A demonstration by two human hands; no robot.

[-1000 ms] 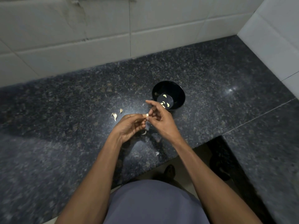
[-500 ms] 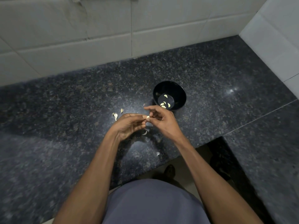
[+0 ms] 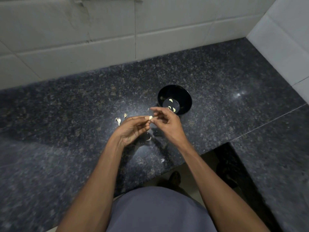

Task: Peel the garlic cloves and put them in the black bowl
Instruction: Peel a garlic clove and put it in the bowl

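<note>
Pale garlic clove (image 3: 150, 117) between two hands.
Left hand (image 3: 132, 130) and right hand (image 3: 168, 125) both pinch it beside the black bowl (image 3: 184, 94).

The one camera on my head is looking forward and steeply down, close over the table's (image 3: 70, 114) near edge, facing its far edge and right corner.

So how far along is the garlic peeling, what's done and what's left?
Done: a few peeled cloves lie in the black bowl, and loose skins litter the counter. In hand: the left hand and right hand pinch one clove between them. Left: two pieces on the counter left of the hands look like unpeeled cloves, though they're small.
</note>
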